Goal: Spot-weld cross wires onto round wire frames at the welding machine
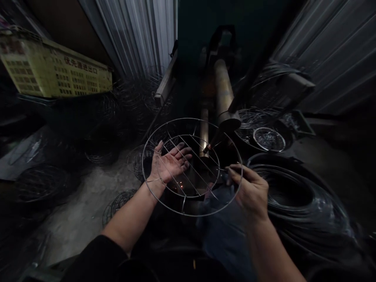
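Note:
A round wire rack of two rings, with several parallel bars across the inner one, is held out in front of me. My left hand is under its left side, palm up, fingers stretched out and apart; the rings cross over the thumb and wrist. At the right rim, my right hand is closed, with thumb and fingertips pinching a short wire beside the inner ring. Behind the rack is a lower metal cylinder with a small orange glow at its end. Sparks show below the rack.
A thicker cylindrical machine arm juts toward me above. Coiled wire lies at right, behind it a basin of wire pieces. A yellow crate stands at left. Wire racks lie on the floor.

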Available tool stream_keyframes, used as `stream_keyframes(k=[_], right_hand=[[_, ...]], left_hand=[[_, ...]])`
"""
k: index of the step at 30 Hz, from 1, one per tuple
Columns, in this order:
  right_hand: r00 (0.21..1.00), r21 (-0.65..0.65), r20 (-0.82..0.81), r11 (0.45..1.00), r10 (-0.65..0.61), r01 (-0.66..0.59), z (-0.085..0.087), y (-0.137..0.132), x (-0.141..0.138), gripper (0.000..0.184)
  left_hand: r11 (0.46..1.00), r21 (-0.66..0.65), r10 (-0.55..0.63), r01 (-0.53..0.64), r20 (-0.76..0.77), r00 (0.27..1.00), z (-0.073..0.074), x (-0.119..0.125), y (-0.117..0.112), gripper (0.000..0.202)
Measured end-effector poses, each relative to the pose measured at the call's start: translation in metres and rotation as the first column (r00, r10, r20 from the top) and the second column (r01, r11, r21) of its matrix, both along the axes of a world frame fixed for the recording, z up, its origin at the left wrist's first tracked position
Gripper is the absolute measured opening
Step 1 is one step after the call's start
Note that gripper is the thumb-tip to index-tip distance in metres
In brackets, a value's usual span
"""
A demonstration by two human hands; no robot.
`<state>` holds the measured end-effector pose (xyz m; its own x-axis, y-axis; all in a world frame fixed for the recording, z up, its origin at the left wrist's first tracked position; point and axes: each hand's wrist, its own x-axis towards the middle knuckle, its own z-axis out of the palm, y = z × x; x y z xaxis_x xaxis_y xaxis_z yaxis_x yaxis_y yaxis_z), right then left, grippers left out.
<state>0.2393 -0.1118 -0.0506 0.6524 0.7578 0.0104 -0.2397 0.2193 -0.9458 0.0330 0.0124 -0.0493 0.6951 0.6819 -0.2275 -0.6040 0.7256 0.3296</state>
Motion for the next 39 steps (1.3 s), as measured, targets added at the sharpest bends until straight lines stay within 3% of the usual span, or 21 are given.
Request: stream_keyframes(k=[3, 5, 11, 20, 31, 39], right_hand=[[0.979, -0.005, 0.067, 0.981, -0.193, 0.194, 0.001, 0.014, -0.005, 0.021], [0.969, -0.010, 0.117, 0.975, -0.218, 0.221, 0.001, 0.026, 0.000, 0.020], [0.969, -0.011, 0.217, 0.992, -0.119, 0.124, -0.003, 0.062, 0.017, 0.026], [0.962, 0.021, 0.207, 0.982, 0.180, -0.188, 0.011, 0.101, 0.023, 0.019], [0.940, -0.079, 0.232, 0.968, 0.249, -0.237, 0.019, 0.105, 0.024, 0.020], [0.946, -0.126, 0.192, 0.962, 0.262, -0.241, 0.017, 0.111, 0.026, 0.027]], left_hand=[[0.997, 0.074, -0.029, 0.021, 0.108, 0.994, 0.003, 0.005, -0.019, 0.065], [0.995, 0.094, -0.039, 0.027, 0.122, 0.992, 0.005, 0.003, -0.036, 0.070], [0.996, 0.041, 0.079, -0.084, 0.097, 0.992, 0.012, -0.004, -0.062, 0.064], [0.983, -0.018, 0.184, -0.184, 0.170, 0.968, 0.007, -0.003, -0.073, 0.058], [0.981, -0.015, 0.193, -0.193, 0.176, 0.965, -0.004, 0.002, -0.074, 0.056], [0.985, -0.005, 0.169, -0.172, 0.199, 0.965, -0.002, 0.003, -0.079, 0.056]])
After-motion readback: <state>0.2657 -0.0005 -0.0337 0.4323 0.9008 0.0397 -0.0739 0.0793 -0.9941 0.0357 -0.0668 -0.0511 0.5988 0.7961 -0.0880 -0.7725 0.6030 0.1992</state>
